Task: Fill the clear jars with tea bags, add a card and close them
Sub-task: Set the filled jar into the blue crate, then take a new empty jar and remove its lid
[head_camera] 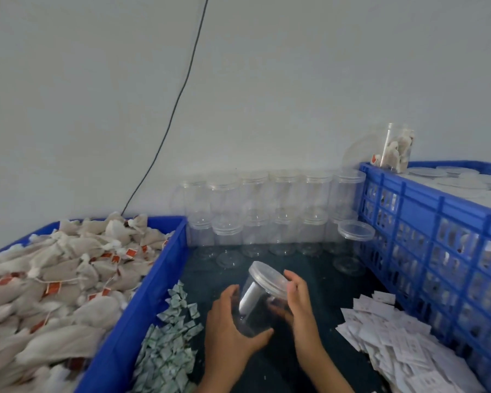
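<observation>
A clear jar [256, 313] is tilted above the dark table, its lid [268, 277] toward the back right. My left hand [233, 327] grips the jar's body from the left and below. My right hand [298, 296] curls round the lid's edge. Inside the jar I see a rolled white card [248, 299]; no tea bags show in it. Cloth tea bags [57, 279] with red tags fill the blue bin at the left. White cards [397, 344] lie in a heap at the right.
Empty lidded clear jars [267, 211] stand stacked in two rows at the back wall. A blue lattice crate [437, 239] at the right holds filled jars; one filled jar [397, 148] lies on top. Small green-white sachets [170, 341] are piled beside the left bin [142, 302].
</observation>
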### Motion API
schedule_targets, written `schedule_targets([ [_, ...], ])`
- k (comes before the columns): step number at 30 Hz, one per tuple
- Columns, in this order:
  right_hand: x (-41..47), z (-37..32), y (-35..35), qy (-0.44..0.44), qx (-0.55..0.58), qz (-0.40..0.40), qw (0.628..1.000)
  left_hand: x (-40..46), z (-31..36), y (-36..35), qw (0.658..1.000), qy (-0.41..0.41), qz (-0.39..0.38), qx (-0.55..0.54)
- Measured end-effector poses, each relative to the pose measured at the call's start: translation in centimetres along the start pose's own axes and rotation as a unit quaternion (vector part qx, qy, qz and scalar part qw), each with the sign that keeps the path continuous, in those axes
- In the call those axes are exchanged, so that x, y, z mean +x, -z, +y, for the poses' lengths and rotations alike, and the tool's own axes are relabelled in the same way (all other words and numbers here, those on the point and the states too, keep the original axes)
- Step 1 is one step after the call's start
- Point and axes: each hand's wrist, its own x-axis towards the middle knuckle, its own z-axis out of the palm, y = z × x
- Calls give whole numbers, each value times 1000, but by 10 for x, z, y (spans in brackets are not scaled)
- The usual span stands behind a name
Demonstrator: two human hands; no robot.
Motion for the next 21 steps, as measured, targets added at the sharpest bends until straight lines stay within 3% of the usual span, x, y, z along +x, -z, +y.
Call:
schedule_targets([
  [3,3,-6,1,32,-43,-13,998,4,0,1,995,-58,-12,77],
  [8,2,-4,6,34,-84,39,995,11,-5,5,969,-144,-71,186],
  [21,-10,-22,4,56,-86,-13,995,11,10,44,976,-154,-112,104],
])
